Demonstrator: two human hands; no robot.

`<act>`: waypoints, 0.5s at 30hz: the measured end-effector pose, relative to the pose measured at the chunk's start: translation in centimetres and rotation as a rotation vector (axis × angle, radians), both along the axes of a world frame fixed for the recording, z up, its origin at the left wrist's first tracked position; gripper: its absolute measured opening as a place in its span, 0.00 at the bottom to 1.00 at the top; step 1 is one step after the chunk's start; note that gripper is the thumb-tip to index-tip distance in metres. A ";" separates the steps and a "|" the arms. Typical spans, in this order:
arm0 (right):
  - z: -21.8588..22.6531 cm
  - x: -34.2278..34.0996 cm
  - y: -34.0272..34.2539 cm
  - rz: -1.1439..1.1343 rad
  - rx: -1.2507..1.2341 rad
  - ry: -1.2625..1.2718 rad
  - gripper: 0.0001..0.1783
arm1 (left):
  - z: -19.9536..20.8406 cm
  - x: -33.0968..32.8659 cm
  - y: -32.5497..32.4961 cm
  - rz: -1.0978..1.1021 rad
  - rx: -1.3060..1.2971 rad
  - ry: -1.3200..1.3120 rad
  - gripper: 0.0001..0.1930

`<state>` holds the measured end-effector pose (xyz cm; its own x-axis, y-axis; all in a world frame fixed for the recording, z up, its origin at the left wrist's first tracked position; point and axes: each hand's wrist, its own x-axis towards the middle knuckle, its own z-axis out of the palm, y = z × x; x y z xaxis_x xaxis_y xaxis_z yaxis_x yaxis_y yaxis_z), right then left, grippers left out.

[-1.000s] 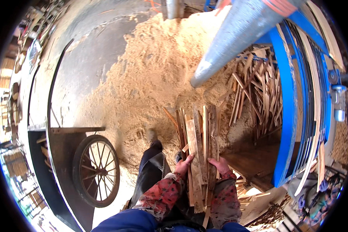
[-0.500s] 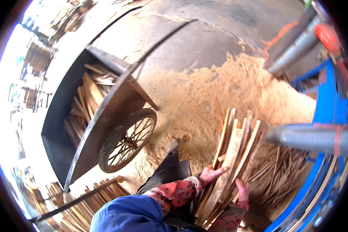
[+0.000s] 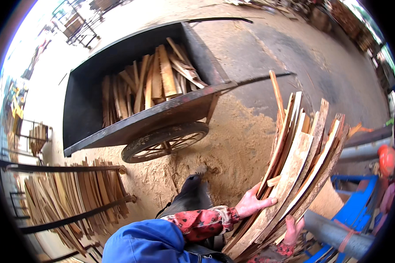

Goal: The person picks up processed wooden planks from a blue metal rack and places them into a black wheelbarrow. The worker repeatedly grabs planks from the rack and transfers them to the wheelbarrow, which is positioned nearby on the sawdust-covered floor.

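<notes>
A bundle of long, rough wooden strips [image 3: 289, 175], some with bark on them, leans upright against my front at the lower right. My left hand [image 3: 255, 202] is closed around its left side, the thumb lying across the face of a wide strip. On the bundle's right side, my right hand [image 3: 292, 229] grips low down with its thumb up; the rest of that hand is partly hidden. Ahead and to the left stands a dark metal cart [image 3: 149, 125] with a spoked wheel [image 3: 166, 142]. Shorter wood pieces [image 3: 156, 83] lie piled in its box.
Close on my left, a black metal rack [image 3: 74, 219] holds many upright strips [image 3: 81, 188]. Blue machinery [image 3: 357, 204] and a grey pipe [image 3: 333, 234] stand at my right. Sawdust [image 3: 237, 127] covers the floor between me and the cart, whose handle [image 3: 263, 79] sticks out rightward.
My view has turned left, bringing the cart nearer the middle. The bundle has come up higher in both hands, and the blue machine has slid toward the lower right.
</notes>
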<state>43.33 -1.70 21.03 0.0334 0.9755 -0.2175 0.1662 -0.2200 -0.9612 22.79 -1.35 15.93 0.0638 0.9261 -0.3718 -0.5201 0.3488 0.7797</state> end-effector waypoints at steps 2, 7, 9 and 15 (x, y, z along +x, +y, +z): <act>1.2 -2.5 0.5 0.103 -0.002 0.021 0.39 | 2.7 -3.2 -1.3 0.103 0.056 -0.041 0.48; 3.0 -11.3 3.7 0.319 -0.035 0.028 0.42 | 0.9 -10.3 -2.6 0.383 0.119 0.113 0.40; 2.6 -16.0 4.6 0.302 -0.040 -0.035 0.42 | 3.9 -15.3 -3.2 0.494 0.195 0.018 0.38; 4.0 -32.7 9.3 0.709 -0.034 0.018 0.25 | 3.9 -27.8 -3.9 0.734 0.070 0.019 0.27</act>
